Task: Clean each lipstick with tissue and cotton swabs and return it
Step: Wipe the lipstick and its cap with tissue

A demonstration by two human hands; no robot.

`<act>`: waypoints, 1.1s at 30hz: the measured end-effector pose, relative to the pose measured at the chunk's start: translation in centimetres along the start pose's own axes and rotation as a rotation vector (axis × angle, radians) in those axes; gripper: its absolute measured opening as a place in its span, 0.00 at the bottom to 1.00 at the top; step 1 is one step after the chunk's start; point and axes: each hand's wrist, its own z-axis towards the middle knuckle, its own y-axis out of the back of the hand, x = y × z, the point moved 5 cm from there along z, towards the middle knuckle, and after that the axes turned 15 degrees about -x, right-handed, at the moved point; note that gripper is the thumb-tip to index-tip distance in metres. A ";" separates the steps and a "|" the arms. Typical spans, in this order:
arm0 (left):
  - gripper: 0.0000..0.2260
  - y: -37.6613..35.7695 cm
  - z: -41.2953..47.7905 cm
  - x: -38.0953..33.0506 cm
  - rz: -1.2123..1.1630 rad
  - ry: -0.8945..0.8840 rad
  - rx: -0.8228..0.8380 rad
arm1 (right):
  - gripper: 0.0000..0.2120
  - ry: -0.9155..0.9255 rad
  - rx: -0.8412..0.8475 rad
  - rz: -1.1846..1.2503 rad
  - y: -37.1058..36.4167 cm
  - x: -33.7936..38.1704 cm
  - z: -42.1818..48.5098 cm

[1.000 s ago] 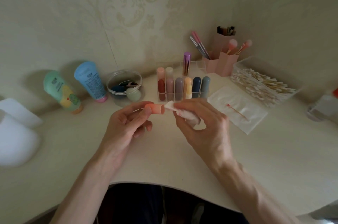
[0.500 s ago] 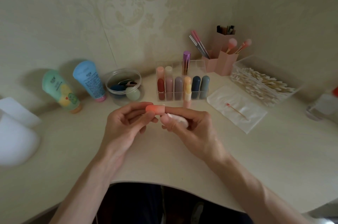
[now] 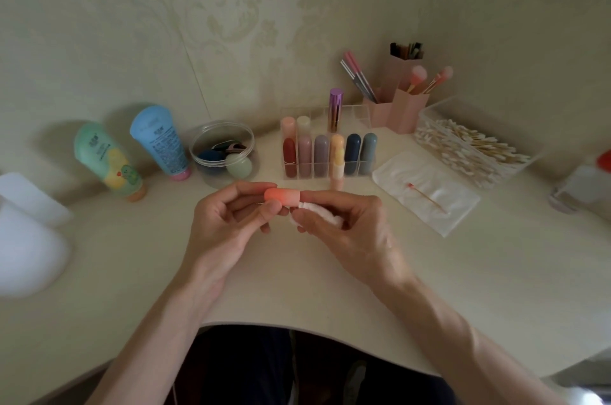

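Head view: short coral-orange lipstick (image 3: 281,197), sideways, crumpled white tissue (image 3: 315,210) alongside.

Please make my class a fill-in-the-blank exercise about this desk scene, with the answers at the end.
The left hand pinches an orange lipstick, while the ___ hand grips a white tissue.
One pink-tipped cotton ___ lies on the flat tissue sheet.
The tallest lipstick in the clear organizer is ___.
Answers: right; swab; purple.
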 end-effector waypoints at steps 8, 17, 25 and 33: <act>0.14 0.0 0.0 0.2 -0.001 -0.035 -0.026 | 0.07 -0.072 0.006 0.005 -0.6 -0.8 0.0; 0.10 -1.7 0.5 -0.1 0.081 -0.192 0.039 | 0.07 -0.260 -0.025 0.104 0.4 -0.6 0.2; 0.17 -3.1 1.1 1.0 0.203 -0.076 0.183 | 0.08 0.173 -0.163 -0.228 1.6 0.9 0.6; 0.08 -2.3 1.0 1.0 0.189 -0.208 0.140 | 0.04 -0.075 -0.072 -0.051 1.2 -0.3 0.8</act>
